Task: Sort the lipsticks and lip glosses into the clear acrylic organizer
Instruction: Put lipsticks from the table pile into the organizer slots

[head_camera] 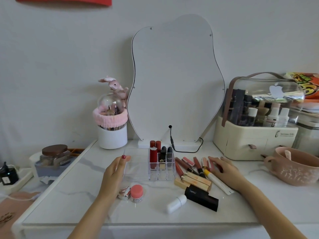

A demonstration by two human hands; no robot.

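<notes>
Head view: white marbled desk (72, 200) against a pale wall, seen from above and in front.
Organizer: clear acrylic organizer (161, 171) stands near the middle of the desk toward the back edge, in front of a wavy white mirror panel (174, 80).
Organizer contents: five upright lipsticks (153, 157) fill its back and middle slots, three red and two dark-capped; the front slots show nothing in them.
Left hand: left hand (114, 171) rests at the organizer's left side, fingers loosely curled against the clear wall, thumb with red nail up; nothing gripped.
Right hand: right hand (224, 169) lies flat and open, palm down, fingers spread over the loose pile, touching it but closed on nothing.
Loose pile: pink and red lip glosses (188, 162) and gold-cased lipsticks (195, 181) lie just right of the organizer, overlapping.
Front of pile: black boxed lipstick (201, 197) and a white tube (177, 203) lie nearer the front edge.
Left front: pink-lidded jar (136, 193) beside the left wrist.
Right back corner: cream cosmetics case (255, 135) with clear lid.
</notes>
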